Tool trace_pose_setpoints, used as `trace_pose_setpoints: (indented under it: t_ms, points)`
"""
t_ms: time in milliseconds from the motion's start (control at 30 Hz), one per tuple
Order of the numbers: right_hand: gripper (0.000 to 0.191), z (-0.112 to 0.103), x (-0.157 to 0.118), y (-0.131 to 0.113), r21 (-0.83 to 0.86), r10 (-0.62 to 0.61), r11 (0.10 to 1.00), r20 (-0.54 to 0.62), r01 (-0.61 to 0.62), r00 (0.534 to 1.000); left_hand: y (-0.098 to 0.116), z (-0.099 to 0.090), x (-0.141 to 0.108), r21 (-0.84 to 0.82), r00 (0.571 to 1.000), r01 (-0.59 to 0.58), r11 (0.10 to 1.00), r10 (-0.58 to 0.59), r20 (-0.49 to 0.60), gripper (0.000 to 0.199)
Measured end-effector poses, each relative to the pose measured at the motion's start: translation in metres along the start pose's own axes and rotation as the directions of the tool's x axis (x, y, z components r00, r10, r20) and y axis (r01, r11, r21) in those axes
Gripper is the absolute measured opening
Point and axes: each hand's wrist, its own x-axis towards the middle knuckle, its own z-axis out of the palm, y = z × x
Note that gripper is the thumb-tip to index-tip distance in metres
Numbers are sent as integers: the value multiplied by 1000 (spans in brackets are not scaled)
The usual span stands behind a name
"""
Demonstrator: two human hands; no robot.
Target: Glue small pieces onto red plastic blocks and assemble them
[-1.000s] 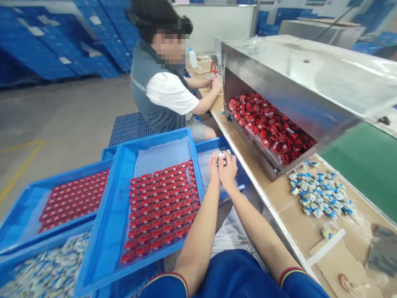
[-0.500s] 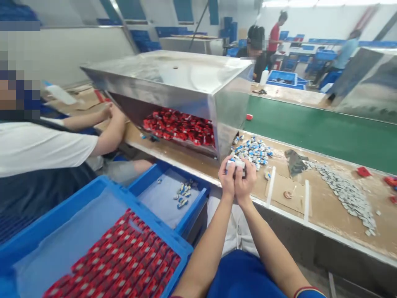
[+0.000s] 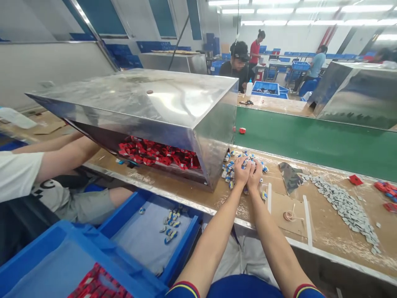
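My left hand point(image 3: 242, 170) and my right hand point(image 3: 254, 174) are side by side over a pile of small white, blue and yellow plastic parts point(image 3: 229, 171) on the bench. The fingers of both hands are curled together around a few of these parts, with a pale one point(image 3: 249, 162) showing between the fingertips. How many they hold is hidden. Beside my right wrist lies a loose part point(image 3: 264, 195).
A metal hopper point(image 3: 214, 153) of red parts point(image 3: 158, 152) stands left of the pile. Grey flat pieces point(image 3: 344, 203), a camouflage cloth scrap point(image 3: 290, 177) and a green belt point(image 3: 294, 140) are right and behind. Blue trays point(image 3: 184, 244) stand lower left; a co-worker's arm point(image 3: 66, 155) reaches beside the hopper.
Both hands have moved forward, away from my body, from above the bench's front edge onto the pile of parts. The view has tilted up. The co-worker's arms have moved behind the hopper's edge.
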Motion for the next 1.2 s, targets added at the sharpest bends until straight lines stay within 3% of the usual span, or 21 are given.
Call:
trace_pose_setpoints:
  t_ms: [167, 333, 433, 500, 567, 633, 667, 733, 800, 867, 933, 1000, 1067, 1200]
  points:
    - [44, -8, 7, 14, -120, -12, 993, 14, 13, 1000, -1, 0, 7, 117, 988, -91, 989, 75, 137, 17]
    - [37, -25, 20, 1, -191, -63, 980, 11, 64, 998, 17, -18, -5, 166, 968, -166, 972, 128, 216, 19]
    - [37, -41, 8, -20, -200, -122, 972, 18, 123, 992, 31, -50, -45, 186, 970, -189, 964, 153, 190, 20]
    - [35, -48, -18, -34, -138, -192, 969, 92, 203, 977, 38, -82, -82, 215, 984, -139, 967, 111, 137, 22]
    - [31, -52, -56, -46, 5, -265, 962, 248, 272, 932, 40, -119, -119, 264, 1000, -2, 964, -5, 25, 24]
    - [30, -53, -95, -53, 146, -309, 951, 448, 272, 839, 35, -157, -147, 314, 976, 195, 929, -154, -152, 24]
    - [31, -53, -112, -55, 188, -315, 949, 545, 253, 777, 30, -176, -157, 327, 940, 305, 894, -227, -254, 23]
    - [34, -50, -134, -55, 233, -311, 950, 708, 207, 634, 13, -213, -166, 316, 814, 522, 792, -352, -462, 22]
    - [35, -43, -139, -54, 248, -289, 957, 831, 149, 476, -10, -246, -163, 252, 637, 708, 659, -443, -631, 26]
    - [36, -33, -131, -54, 233, -252, 968, 908, 97, 333, -38, -274, -150, 149, 442, 847, 511, -518, -733, 37]
    - [39, -25, -118, -53, 202, -210, 978, 946, 56, 247, -68, -295, -129, 32, 249, 931, 365, -567, -785, 50]
    - [44, -20, -108, -51, 169, -171, 985, 959, 26, 226, -97, -314, -104, -49, 118, 965, 258, -591, -798, 61]
    - [47, -20, -106, -47, 140, -137, 990, 960, 8, 244, -121, -337, -78, -54, 86, 976, 209, -606, -791, 70]
    - [44, -25, -110, -40, 93, -92, 996, 958, 9, 271, -153, -401, -39, 94, 200, 975, 202, -612, -765, 67]
